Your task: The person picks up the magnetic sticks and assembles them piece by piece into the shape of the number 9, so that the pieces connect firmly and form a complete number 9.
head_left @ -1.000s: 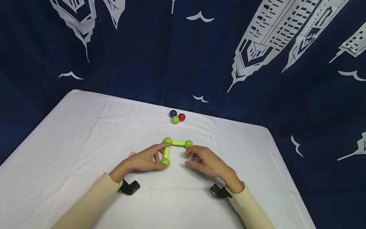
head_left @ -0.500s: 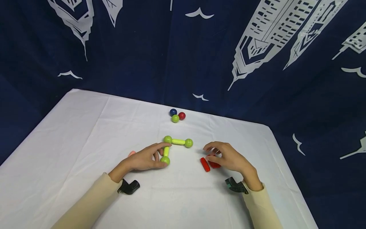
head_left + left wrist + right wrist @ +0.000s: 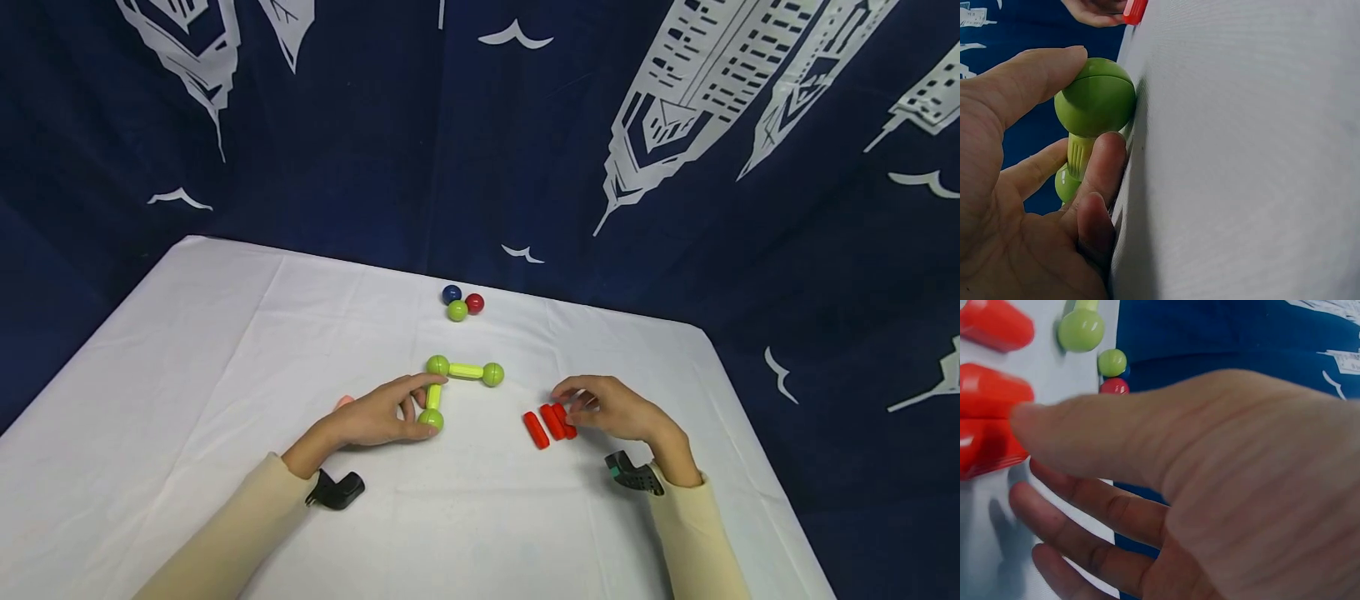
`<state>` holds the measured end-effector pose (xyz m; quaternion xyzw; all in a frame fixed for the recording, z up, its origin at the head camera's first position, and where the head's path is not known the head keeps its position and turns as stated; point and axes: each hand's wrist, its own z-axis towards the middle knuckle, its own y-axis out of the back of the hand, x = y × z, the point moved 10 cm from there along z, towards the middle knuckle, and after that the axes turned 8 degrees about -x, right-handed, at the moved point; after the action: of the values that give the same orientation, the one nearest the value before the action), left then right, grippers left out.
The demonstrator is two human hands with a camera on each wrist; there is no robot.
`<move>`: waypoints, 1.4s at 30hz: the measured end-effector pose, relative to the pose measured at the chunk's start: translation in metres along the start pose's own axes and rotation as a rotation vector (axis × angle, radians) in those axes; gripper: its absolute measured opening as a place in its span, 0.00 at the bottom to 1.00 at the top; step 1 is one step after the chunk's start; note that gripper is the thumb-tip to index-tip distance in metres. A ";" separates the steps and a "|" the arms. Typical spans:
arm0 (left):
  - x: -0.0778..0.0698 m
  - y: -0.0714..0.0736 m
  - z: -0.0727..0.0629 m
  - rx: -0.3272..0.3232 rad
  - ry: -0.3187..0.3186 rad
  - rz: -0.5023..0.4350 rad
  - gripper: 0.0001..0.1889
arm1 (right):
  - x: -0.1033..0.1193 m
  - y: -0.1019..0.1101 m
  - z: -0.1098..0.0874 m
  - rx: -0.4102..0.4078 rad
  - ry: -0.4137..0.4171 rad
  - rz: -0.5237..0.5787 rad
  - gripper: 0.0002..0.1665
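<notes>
A green L-shaped piece of rods and balls lies on the white table. Its near ball (image 3: 431, 419) sits by my left thumb, and its corner ball (image 3: 438, 365) is just past my index fingertip. My left hand (image 3: 382, 412) holds the side rod and near ball between thumb and fingers; in the left wrist view the thumb presses the green ball (image 3: 1095, 100). My right hand (image 3: 618, 408) is at several short red rods, its thumb touching the end of the rightmost red rod (image 3: 562, 419), other fingers loosely bent. A separate red rod (image 3: 536, 430) lies to the left.
Behind the green piece, a blue ball (image 3: 452, 294), a red ball (image 3: 474, 303) and a loose green ball (image 3: 457, 311) cluster near the far table edge. A pinkish item (image 3: 344, 402) shows partly behind my left hand. A dark blue curtain (image 3: 337, 167) hangs beyond the table.
My right hand has moved right, away from the green piece's far ball to the red rods, uncovering them. My left hand stays on the green piece.
</notes>
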<state>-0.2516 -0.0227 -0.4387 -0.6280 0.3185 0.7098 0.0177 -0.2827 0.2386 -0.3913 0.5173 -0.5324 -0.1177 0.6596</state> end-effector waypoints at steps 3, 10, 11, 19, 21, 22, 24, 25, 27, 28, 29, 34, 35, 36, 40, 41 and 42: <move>-0.001 0.000 0.000 -0.004 -0.007 0.000 0.37 | -0.006 -0.004 0.002 0.024 -0.033 0.017 0.20; 0.000 0.000 -0.002 -0.006 -0.004 0.001 0.37 | -0.010 -0.008 0.003 0.042 -0.079 0.039 0.21; 0.000 0.000 -0.002 -0.005 -0.005 0.001 0.37 | -0.010 -0.009 0.003 0.044 -0.082 0.040 0.21; 0.001 0.000 -0.003 -0.002 -0.002 -0.006 0.37 | -0.014 -0.010 0.004 0.045 -0.112 0.020 0.23; 0.000 -0.001 -0.002 -0.002 -0.002 -0.008 0.37 | -0.016 -0.010 0.003 0.045 -0.113 0.010 0.23; 0.000 -0.001 -0.002 0.000 -0.001 -0.008 0.37 | -0.016 -0.010 0.003 0.045 -0.110 0.008 0.23; -0.001 -0.001 -0.002 0.000 -0.004 -0.006 0.37 | -0.016 -0.010 0.002 0.045 -0.100 -0.001 0.22; -0.002 -0.001 -0.002 0.000 -0.005 -0.004 0.37 | -0.015 -0.010 0.001 0.042 -0.092 -0.009 0.21; -0.003 -0.001 -0.002 0.000 -0.006 -0.003 0.37 | -0.014 -0.009 0.000 0.029 -0.080 -0.024 0.19; -0.003 -0.001 -0.002 0.001 -0.003 -0.002 0.37 | -0.013 -0.009 0.000 0.018 -0.077 -0.033 0.18; -0.003 -0.001 -0.002 0.002 -0.001 0.000 0.37 | -0.013 -0.008 0.000 0.007 -0.072 -0.046 0.18; -0.003 -0.001 -0.002 0.003 0.007 0.003 0.37 | -0.016 -0.004 0.001 -0.047 -0.078 -0.074 0.12; -0.003 -0.001 -0.002 0.003 0.006 0.003 0.37 | -0.017 -0.004 0.002 -0.053 -0.071 -0.072 0.13; -0.003 -0.001 -0.002 0.003 0.004 0.003 0.37 | -0.017 -0.004 0.003 -0.061 -0.071 -0.068 0.13; -0.003 -0.001 -0.001 0.003 -0.001 0.005 0.37 | -0.012 -0.002 0.006 -0.090 -0.013 -0.073 0.15; -0.003 -0.001 -0.001 0.003 -0.001 0.006 0.37 | -0.009 -0.001 0.007 -0.099 0.012 -0.074 0.16; -0.003 -0.001 0.000 0.003 -0.002 0.006 0.37 | -0.006 0.000 0.008 -0.108 0.030 -0.076 0.16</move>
<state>-0.2503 -0.0210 -0.4362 -0.6264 0.3216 0.7099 0.0168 -0.2917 0.2388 -0.3958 0.5024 -0.4953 -0.1637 0.6896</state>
